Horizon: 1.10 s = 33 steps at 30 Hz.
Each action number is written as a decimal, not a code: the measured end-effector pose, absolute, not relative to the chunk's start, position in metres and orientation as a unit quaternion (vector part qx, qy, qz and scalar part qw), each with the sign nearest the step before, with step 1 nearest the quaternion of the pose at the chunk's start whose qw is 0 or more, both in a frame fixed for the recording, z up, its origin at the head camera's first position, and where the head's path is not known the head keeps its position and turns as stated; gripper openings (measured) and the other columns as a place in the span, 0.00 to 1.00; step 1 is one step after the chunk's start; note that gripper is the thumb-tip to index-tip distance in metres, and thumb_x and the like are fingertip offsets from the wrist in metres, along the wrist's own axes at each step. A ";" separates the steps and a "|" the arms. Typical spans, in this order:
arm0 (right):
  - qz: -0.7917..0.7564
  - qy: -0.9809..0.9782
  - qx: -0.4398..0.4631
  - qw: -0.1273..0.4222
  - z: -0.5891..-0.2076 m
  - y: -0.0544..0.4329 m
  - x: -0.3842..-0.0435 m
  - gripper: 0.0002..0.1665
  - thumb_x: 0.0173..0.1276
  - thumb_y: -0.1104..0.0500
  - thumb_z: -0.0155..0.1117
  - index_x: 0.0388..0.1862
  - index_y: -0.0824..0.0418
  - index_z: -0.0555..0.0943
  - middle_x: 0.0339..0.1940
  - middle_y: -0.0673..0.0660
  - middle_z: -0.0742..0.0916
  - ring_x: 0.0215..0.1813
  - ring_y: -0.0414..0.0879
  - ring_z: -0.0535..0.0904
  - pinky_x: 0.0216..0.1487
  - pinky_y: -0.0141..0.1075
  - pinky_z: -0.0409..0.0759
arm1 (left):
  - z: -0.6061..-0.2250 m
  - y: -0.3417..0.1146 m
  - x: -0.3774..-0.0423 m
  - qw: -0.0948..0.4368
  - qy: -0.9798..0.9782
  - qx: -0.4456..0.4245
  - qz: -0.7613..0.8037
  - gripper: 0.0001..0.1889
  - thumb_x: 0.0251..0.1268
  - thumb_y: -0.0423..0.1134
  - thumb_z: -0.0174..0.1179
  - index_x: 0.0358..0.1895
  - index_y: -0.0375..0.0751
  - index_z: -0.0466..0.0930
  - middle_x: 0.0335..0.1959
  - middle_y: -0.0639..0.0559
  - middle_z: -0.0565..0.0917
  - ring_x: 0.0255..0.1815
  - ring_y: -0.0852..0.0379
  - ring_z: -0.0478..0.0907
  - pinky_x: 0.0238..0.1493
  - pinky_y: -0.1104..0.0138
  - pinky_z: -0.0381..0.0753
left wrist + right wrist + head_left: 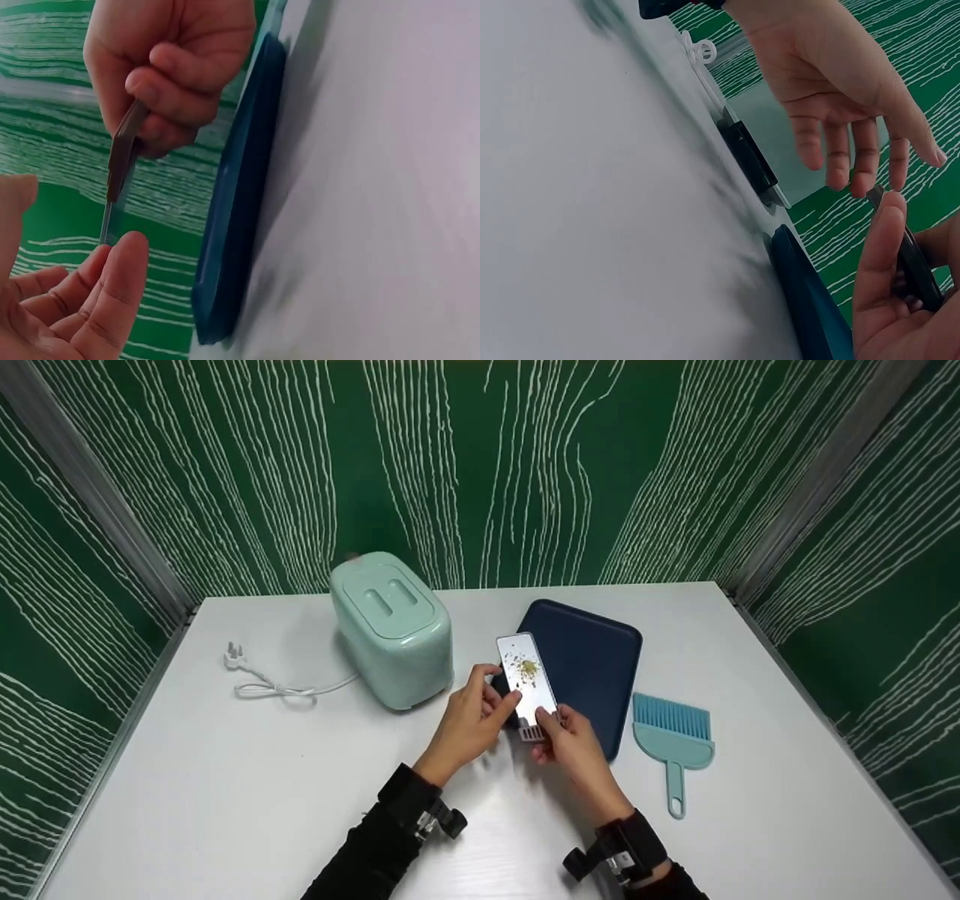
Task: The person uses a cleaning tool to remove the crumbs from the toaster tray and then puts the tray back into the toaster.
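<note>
In the head view my right hand (581,746) pinches the slotted end of a slim, shiny crumb tray (538,699), thumb on top and fingers underneath. Yellowish and dark crumbs (528,667) lie toward its far end. At the tray's left edge is my left hand (469,720), its fingers loosely bent and the thumb apart. The left wrist view shows that hand's fingertips (131,251) right at the lower edge of the crumb tray (120,161). Both hands are raised over the near left side of a dark blue tray (589,675).
A mint-green toaster (397,637) stands at the back left, its white cord and plug (235,657) lying to its left. On the right lies a blue-green hand brush (675,742), bristles away from me. Green patterned walls (480,472) enclose the white table (225,787).
</note>
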State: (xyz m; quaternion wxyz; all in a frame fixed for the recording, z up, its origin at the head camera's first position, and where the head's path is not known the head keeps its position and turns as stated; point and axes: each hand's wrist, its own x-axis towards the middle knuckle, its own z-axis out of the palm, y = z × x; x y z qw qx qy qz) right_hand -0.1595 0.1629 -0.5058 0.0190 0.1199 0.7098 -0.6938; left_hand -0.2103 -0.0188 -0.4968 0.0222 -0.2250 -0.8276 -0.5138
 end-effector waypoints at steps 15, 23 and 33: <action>-0.666 0.731 0.147 0.008 -0.507 0.163 -0.158 0.14 0.87 0.52 0.54 0.44 0.62 0.73 0.29 0.52 0.79 0.28 0.43 0.75 0.28 0.32 0.74 | -0.509 0.007 -0.194 -0.189 -0.727 -0.105 -0.652 0.22 0.87 0.58 0.50 0.68 0.49 0.67 0.37 0.36 0.85 0.19 0.55 0.82 0.21 0.57 0.88; -0.651 0.747 0.132 -0.010 -0.508 0.158 -0.157 0.16 0.87 0.52 0.54 0.39 0.61 0.73 0.25 0.50 0.77 0.28 0.42 0.72 0.29 0.32 0.71 | -0.515 0.016 -0.186 -0.240 -0.667 -0.088 -0.700 0.19 0.88 0.58 0.45 0.60 0.46 0.67 0.30 0.46 0.85 0.21 0.56 0.83 0.18 0.64 0.86; -0.643 0.755 0.123 -0.024 -0.508 0.144 -0.150 0.14 0.86 0.56 0.54 0.38 0.62 0.74 0.27 0.51 0.77 0.27 0.43 0.73 0.28 0.31 0.71 | -0.520 0.022 -0.177 -0.217 -0.668 -0.068 -0.708 0.32 0.88 0.57 0.47 0.84 0.46 0.56 0.55 0.35 0.83 0.19 0.57 0.82 0.20 0.64 0.86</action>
